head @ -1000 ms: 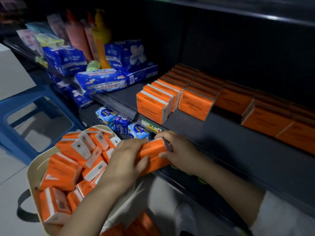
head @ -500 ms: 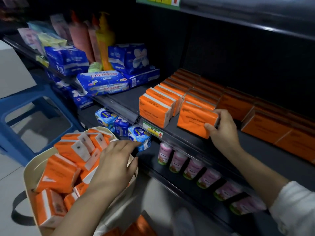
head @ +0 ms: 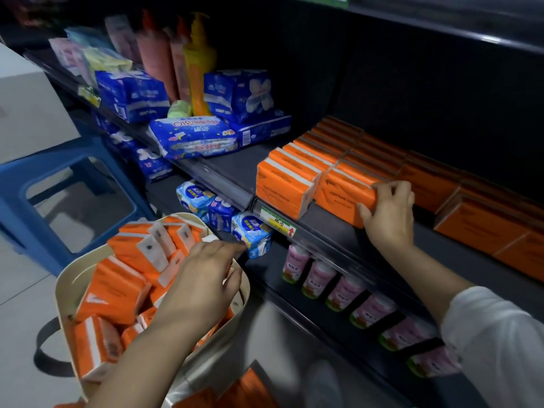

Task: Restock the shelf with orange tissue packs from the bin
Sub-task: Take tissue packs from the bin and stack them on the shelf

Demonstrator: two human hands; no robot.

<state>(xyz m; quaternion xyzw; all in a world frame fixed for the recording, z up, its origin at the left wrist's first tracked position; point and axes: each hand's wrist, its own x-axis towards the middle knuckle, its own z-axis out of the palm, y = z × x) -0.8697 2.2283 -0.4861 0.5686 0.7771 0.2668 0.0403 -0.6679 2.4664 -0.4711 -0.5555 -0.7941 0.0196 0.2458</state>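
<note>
Change: a second ago both hands held one orange pack (head: pixel 344 195) over the bin; now it stands on the shelf, and only the right hand (head: pixel 388 213) is on it.
Right hand: clamped on the pack's right end, fingers curled over the top edge, thumb on the front face.
Left hand: the left hand (head: pixel 203 278) is palm down over the bin, fingers loosely spread and holding nothing; whether it touches the packs beneath is hard to tell.
Held pack: at the near end of the second orange row, just beside the front pack of the left row (head: pixel 282 187).
Bin: the cream bin (head: pixel 63 290), near left, has a dark loop handle and is heaped with loose orange packs (head: pixel 117 295) lying at all angles, white ends showing.
Shelf: the dark shelf (head: pixel 229 166) carries further orange rows (head: pixel 477 225) running far and right, and blue packs (head: pixel 194 136) to the left with a yellow pump bottle (head: pixel 197 63) behind them.
Edge: a yellow price tag (head: pixel 278 222) sits in the clear rail.
Lower shelf: a row of pink tubs (head: pixel 318 275).
Room: a blue stool (head: pixel 35 184) and a white box (head: pixel 26 104) at far left, pale tiled floor (head: pixel 17 290).
Materials: glossy soft film on the brick-shaped packs; matte metal shelving.
</note>
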